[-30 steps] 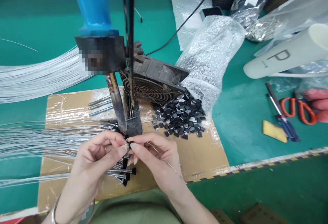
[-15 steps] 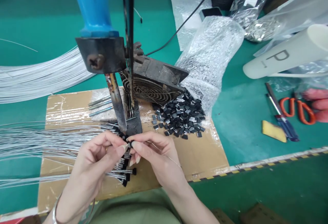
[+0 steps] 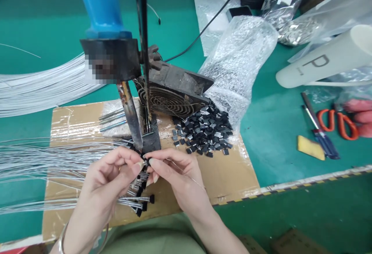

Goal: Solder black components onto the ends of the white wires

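Observation:
Just below the tip of a mounted soldering iron (image 3: 132, 118) with a blue handle, my two hands meet. My left hand (image 3: 107, 184) is closed in a pinch on the end of a thin wire; the fingertips mostly hide it. Between the thumb and fingers of my right hand (image 3: 181, 180) is a small black connector (image 3: 148, 162), held against the wire end. A thin strand of solder wire (image 3: 197, 183) also runs through the right hand. Beneath the hands lie several grey wires (image 3: 66, 161), some with black connectors (image 3: 151, 198) on their ends.
A pile of black connectors (image 3: 207, 130) sits on the cardboard (image 3: 232, 176), beside a dark fan (image 3: 174, 91). White wires (image 3: 37, 91) lie at left. On the right are bubble wrap (image 3: 238, 60), a white cup (image 3: 322, 58), a screwdriver (image 3: 325, 143), orange-handled scissors (image 3: 347, 126) and a yellow sponge (image 3: 310, 148).
Both hands keep the same pinch beneath the iron tip. The view has shifted slightly, and the connector-ended wires below my hands have moved a little.

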Tool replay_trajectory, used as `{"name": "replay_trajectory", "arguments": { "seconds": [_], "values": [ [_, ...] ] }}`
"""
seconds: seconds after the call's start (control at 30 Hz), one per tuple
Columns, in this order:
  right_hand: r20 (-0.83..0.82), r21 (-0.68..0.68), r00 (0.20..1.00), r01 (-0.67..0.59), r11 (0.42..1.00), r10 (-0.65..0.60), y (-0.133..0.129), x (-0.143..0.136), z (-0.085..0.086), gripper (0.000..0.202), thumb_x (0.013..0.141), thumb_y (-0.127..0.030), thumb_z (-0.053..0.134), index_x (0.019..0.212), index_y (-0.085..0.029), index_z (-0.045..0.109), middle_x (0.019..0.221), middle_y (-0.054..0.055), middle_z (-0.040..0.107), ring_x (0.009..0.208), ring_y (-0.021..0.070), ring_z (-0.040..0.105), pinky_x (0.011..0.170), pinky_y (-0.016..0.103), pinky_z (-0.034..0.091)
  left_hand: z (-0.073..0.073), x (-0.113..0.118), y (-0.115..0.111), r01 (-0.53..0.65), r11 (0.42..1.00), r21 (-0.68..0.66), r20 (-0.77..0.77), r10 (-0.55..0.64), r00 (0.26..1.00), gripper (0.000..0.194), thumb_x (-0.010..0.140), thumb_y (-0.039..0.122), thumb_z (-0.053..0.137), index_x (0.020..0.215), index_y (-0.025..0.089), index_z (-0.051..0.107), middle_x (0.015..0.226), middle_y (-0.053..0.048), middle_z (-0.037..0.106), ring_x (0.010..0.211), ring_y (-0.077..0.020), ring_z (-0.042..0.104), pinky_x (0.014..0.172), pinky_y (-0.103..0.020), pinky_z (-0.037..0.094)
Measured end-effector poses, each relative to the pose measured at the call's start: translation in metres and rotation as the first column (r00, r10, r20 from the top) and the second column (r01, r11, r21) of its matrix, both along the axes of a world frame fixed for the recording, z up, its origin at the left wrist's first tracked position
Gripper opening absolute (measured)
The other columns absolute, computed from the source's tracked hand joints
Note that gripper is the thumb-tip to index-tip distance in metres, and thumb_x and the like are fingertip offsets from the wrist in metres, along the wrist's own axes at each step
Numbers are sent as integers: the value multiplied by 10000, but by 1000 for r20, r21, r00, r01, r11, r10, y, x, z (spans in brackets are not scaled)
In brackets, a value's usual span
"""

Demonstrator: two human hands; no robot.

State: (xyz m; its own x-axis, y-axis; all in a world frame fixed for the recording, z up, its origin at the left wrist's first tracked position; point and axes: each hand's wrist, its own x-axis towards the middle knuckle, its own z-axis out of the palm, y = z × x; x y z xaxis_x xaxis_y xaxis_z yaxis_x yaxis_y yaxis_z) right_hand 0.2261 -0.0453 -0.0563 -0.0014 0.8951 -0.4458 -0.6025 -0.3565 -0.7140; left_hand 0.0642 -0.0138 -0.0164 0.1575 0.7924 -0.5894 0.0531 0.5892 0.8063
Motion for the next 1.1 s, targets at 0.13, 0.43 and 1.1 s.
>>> {"name": "replay_trajectory", "arguments": {
  "seconds": [0.13,0.43,1.1],
  "values": [
    [-18,13,1000,-11,1000,12,-1,1,-1,109,857,-343,912,942,-278,896,768,-2,838,621,124,751,676,243,643,0,-1,1,7,1000,31,-21,-7,1000,287,849,480,878,868,222,752,682,29,554,552,-63,309,497,-167,222],
    [-57,15,998,-29,999,30,1,2,-3,118,853,-348,921,942,-275,896,755,-7,835,610,122,750,691,245,654,-2,-3,4,15,999,43,7,-16,1000,279,842,453,890,840,212,750,637,33,535,552,-66,320,504,-170,246],
    [-60,43,998,23,999,-20,2,-1,-4,59,888,-285,897,946,-275,899,754,-21,840,614,86,755,673,166,635,-10,6,2,-37,968,247,-27,45,999,82,915,285,809,863,235,770,685,35,619,484,-45,395,428,-136,291]
  ]
}}
